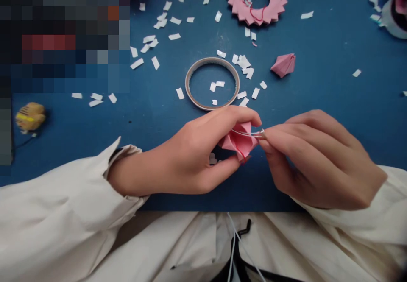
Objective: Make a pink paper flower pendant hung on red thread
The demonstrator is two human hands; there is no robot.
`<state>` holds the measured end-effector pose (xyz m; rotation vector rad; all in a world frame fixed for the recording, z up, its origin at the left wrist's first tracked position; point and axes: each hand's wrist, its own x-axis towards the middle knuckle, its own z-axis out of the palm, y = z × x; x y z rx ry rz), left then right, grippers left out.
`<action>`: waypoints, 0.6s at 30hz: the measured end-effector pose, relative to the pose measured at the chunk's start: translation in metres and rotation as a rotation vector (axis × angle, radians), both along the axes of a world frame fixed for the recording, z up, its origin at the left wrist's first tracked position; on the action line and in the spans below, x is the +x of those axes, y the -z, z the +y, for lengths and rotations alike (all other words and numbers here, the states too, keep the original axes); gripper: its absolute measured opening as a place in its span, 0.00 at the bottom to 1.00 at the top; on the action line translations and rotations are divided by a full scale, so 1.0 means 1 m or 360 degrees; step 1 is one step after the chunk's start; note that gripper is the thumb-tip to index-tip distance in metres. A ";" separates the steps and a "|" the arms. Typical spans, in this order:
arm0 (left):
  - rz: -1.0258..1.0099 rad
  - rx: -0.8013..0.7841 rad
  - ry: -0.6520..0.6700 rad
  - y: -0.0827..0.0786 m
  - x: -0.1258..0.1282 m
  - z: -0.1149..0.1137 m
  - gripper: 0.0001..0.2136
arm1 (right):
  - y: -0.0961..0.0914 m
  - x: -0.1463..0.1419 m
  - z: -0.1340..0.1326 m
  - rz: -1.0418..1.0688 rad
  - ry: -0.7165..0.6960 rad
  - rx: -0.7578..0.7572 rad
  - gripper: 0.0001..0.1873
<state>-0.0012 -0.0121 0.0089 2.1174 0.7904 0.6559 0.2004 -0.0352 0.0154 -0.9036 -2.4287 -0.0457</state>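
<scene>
Between the thumb and fingers of my left hand (203, 146) sits a small folded pink paper piece (239, 141), its hollow side facing me. A red cord shows at its lower edge. My right hand (321, 159) pinches the end of a thin white string (249, 133) against the right side of the paper. Something small and shiny shows at those fingertips, too small to make out. The string crosses the opening of the piece. The other fingers of my right hand are curled in.
A roll of tape (212, 83) lies just beyond my left hand. Farther off are a closed pink paper bud (283, 65) and a pink folded-paper ring (257, 0). White paper scraps (174, 36) are scattered over the blue table (318, 91). A yellow-brown trinket (31, 117) lies left.
</scene>
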 end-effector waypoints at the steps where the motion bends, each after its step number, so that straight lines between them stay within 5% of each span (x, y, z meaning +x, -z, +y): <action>1: 0.0006 0.0007 0.0002 0.000 0.000 0.000 0.16 | -0.003 0.002 0.001 -0.0058 -0.0066 -0.0021 0.08; 6: 0.0052 0.0037 0.0032 0.002 -0.001 0.000 0.17 | -0.016 0.003 0.000 -0.0042 -0.0041 -0.0131 0.08; 15: 0.0090 0.0030 0.0159 0.003 -0.004 0.004 0.19 | -0.024 -0.014 -0.033 0.0434 0.0707 -0.0358 0.05; 18: 0.0102 0.0034 0.0137 0.003 -0.004 0.003 0.19 | -0.023 -0.012 -0.033 0.0423 0.0681 -0.0403 0.05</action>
